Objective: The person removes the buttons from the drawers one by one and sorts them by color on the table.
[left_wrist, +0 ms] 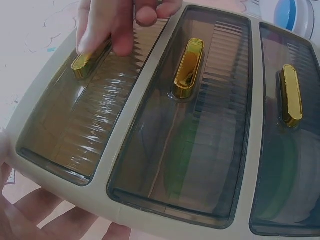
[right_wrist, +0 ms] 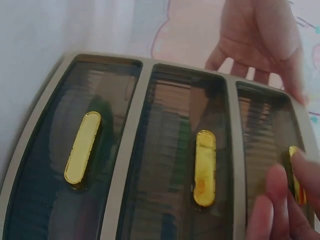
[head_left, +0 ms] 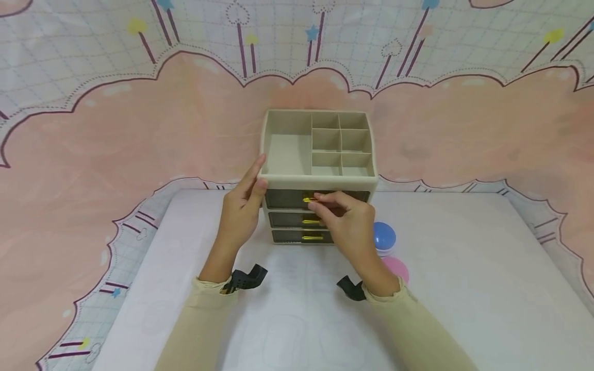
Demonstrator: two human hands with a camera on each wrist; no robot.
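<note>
A beige desktop drawer organizer [head_left: 317, 179] stands on the white table, with divided compartments on top and three dark see-through drawers in front. My right hand [head_left: 348, 219] pinches the gold handle [head_left: 308, 199] of the top drawer between thumb and fingers; that drawer sits flush in the frame. Against the organizer's left side rests my left hand [head_left: 241, 208], fingers extended along the wall and thumb by the front top corner. Below, the middle drawer's handle [left_wrist: 189, 65] and the bottom drawer's handle [left_wrist: 292, 95] are untouched. Blurred green and pale shapes show through the lower drawers.
A blue round-topped object [head_left: 384, 236] with a white base is right of the organizer, beside my right wrist. Nearer me, a pink round object [head_left: 397, 269] is partly hidden by that wrist. A patterned cloth [head_left: 441, 134] hangs behind the table [head_left: 487, 278].
</note>
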